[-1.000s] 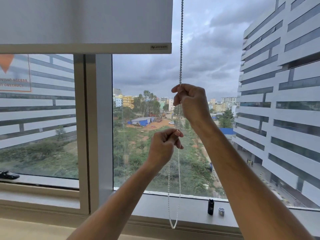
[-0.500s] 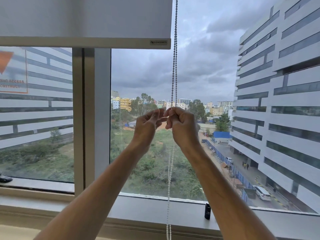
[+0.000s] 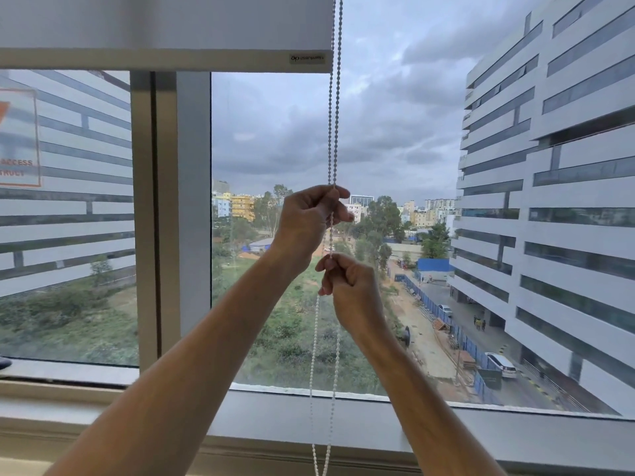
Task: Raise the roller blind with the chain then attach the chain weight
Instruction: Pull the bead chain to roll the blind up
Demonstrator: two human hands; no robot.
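Two hands: both were closed on the bead chain point(image 3: 332, 132), left hand point(image 3: 309, 221) above, right hand point(image 3: 347, 283) just below.
Blind: the roller blind point(image 3: 165, 25) sat high, its bottom bar near the window's top edge.
Chain weight: not visible.
Risk: judged, pulling the wrong strand would lower the blind; a loose grip could let beads slip.
Room: open space lay between the hands and the windowsill point(image 3: 515, 438), the loop hanging past its front edge.
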